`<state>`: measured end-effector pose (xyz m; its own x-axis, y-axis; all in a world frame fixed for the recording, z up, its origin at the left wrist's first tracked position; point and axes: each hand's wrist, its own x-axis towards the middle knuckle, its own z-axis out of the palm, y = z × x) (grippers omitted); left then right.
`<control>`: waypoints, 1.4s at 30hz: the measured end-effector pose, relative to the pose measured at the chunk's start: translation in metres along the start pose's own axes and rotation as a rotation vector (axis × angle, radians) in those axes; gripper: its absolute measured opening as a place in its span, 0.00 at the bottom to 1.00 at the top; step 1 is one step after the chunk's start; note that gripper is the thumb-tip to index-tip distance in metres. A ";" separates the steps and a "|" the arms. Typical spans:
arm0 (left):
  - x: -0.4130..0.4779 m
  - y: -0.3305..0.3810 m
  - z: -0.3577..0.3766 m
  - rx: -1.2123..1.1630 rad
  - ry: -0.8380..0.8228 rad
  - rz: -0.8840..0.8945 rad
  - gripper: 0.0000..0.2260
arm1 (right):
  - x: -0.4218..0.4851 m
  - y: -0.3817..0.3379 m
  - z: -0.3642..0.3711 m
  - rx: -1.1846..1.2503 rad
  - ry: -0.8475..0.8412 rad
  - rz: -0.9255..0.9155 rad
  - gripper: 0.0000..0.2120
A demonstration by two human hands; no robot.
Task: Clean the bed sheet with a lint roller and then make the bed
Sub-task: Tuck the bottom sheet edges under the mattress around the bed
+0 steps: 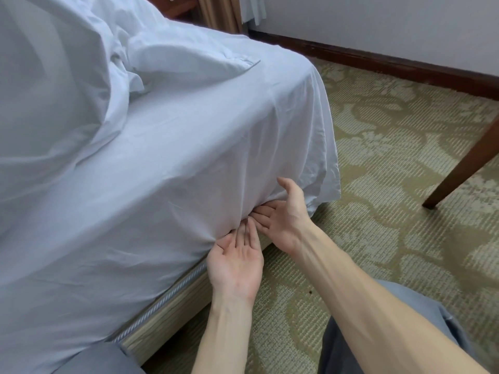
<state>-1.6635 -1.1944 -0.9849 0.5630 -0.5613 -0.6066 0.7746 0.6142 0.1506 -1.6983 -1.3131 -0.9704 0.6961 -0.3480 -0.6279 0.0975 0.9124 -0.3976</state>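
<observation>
A white bed sheet [167, 168] covers the mattress and hangs down its side near the bed's corner. My left hand [237, 263] is palm up with straight fingers, and its fingertips push the sheet's lower edge in under the mattress. My right hand [283, 217] lies beside it, also palm up, fingers straight under the sheet's fold, thumb raised. A loose flap of the sheet [324, 168] hangs at the corner just right of my hands. A crumpled white duvet [62, 76] is heaped on the bed at the upper left. No lint roller is in view.
The bed base [167, 311] with a rope trim shows below the sheet. Patterned green carpet [391, 163] covers the floor. A dark wooden furniture leg [464, 168] stands at the right. A dark baseboard [378, 60] runs along the far wall. My grey-clad knees fill the bottom.
</observation>
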 end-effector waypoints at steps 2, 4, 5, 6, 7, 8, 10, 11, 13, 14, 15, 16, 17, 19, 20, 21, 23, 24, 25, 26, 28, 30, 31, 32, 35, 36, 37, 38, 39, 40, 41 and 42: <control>0.006 0.001 0.002 -0.031 0.001 -0.011 0.22 | 0.005 0.002 -0.004 0.007 -0.035 -0.019 0.43; 0.014 0.004 0.008 -0.052 0.009 -0.029 0.24 | 0.010 0.002 -0.009 0.003 -0.062 -0.033 0.45; 0.017 0.004 0.010 -0.053 0.019 -0.031 0.25 | 0.013 0.001 -0.012 -0.004 -0.078 -0.032 0.46; 0.018 0.004 0.013 -0.049 0.022 -0.024 0.26 | 0.015 -0.001 -0.012 -0.014 -0.096 -0.022 0.47; 0.018 0.003 0.015 -0.048 0.025 -0.016 0.26 | 0.017 -0.003 -0.011 -0.034 -0.095 -0.011 0.46; 0.018 0.001 0.016 -0.046 0.028 -0.011 0.25 | 0.017 -0.004 -0.008 -0.058 -0.078 -0.006 0.44; 0.020 0.001 0.017 -0.028 0.031 -0.015 0.20 | 0.016 -0.005 -0.003 -0.106 -0.011 0.002 0.40; 0.022 0.001 0.017 -0.022 0.031 -0.021 0.18 | 0.014 -0.005 -0.005 -0.125 0.040 -0.008 0.36; 0.027 0.002 0.017 -0.036 0.032 -0.023 0.16 | 0.010 -0.006 -0.012 -0.154 0.169 -0.035 0.26; 0.027 0.000 0.017 -0.033 0.027 -0.017 0.16 | 0.007 -0.006 -0.017 -0.183 0.245 -0.040 0.21; 0.027 -0.001 0.016 -0.024 0.022 -0.006 0.16 | 0.006 -0.006 -0.022 -0.211 0.310 -0.034 0.18; 0.026 -0.002 0.014 -0.014 0.015 0.003 0.17 | 0.005 -0.004 -0.026 -0.233 0.349 -0.016 0.18; 0.025 -0.003 0.012 0.002 0.007 0.009 0.20 | 0.005 -0.002 -0.026 -0.243 0.358 0.013 0.21; 0.022 -0.002 0.008 0.059 0.000 0.019 0.25 | 0.011 0.003 -0.022 -0.210 0.328 0.054 0.26; 0.020 -0.002 0.007 0.099 -0.001 0.024 0.24 | 0.016 0.004 -0.020 -0.166 0.312 0.034 0.24; 0.017 -0.002 0.006 0.144 0.010 0.030 0.21 | 0.020 0.004 -0.020 -0.121 0.310 -0.011 0.20; 0.012 -0.002 0.005 0.220 0.039 0.030 0.17 | 0.028 0.001 -0.020 -0.074 0.405 -0.118 0.10; 0.010 -0.004 0.004 0.248 0.042 0.024 0.17 | 0.030 0.000 -0.019 -0.067 0.463 -0.157 0.08; 0.008 -0.006 0.002 0.269 0.044 0.019 0.18 | 0.032 0.001 -0.018 -0.066 0.517 -0.190 0.07; 0.007 -0.008 0.002 0.282 0.048 0.017 0.20 | 0.033 0.003 -0.016 -0.070 0.560 -0.218 0.07; 0.006 -0.017 0.006 0.296 0.047 0.012 0.22 | 0.033 0.006 -0.012 -0.065 0.622 -0.263 0.07; 0.007 -0.024 0.014 0.285 0.038 -0.001 0.21 | 0.028 0.005 -0.009 0.016 0.610 -0.253 0.07; 0.009 -0.027 0.017 0.276 0.034 -0.006 0.19 | 0.023 0.002 -0.008 0.077 0.589 -0.233 0.06; 0.012 -0.029 0.020 0.264 0.028 -0.008 0.18 | 0.018 -0.001 -0.007 0.137 0.552 -0.211 0.05; 0.019 -0.033 0.025 0.217 0.020 -0.019 0.20 | 0.006 -0.009 -0.009 0.174 0.440 -0.192 0.07; 0.022 -0.035 0.026 0.202 0.011 -0.021 0.20 | 0.005 -0.011 -0.011 0.155 0.408 -0.205 0.10; 0.024 -0.035 0.028 0.185 -0.002 -0.022 0.20 | 0.004 -0.013 -0.012 0.143 0.374 -0.219 0.12; 0.026 -0.037 0.029 0.162 -0.010 -0.024 0.20 | 0.004 -0.014 -0.013 0.145 0.344 -0.221 0.13; 0.029 -0.037 0.031 0.142 -0.013 -0.024 0.20 | 0.004 -0.015 -0.014 0.165 0.313 -0.208 0.15; 0.031 -0.037 0.032 0.127 -0.014 -0.025 0.19 | 0.003 -0.016 -0.015 0.191 0.280 -0.191 0.18; 0.035 -0.038 0.034 0.111 -0.019 -0.032 0.19 | 0.003 -0.019 -0.016 0.216 0.239 -0.179 0.20; 0.038 -0.038 0.036 0.091 -0.030 -0.038 0.19 | 0.004 -0.021 -0.017 0.233 0.194 -0.170 0.22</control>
<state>-1.6613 -1.2594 -0.9852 0.5398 -0.6004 -0.5901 0.8179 0.5399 0.1989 -1.7095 -1.3371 -0.9756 0.5102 -0.5135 -0.6900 0.3763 0.8546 -0.3578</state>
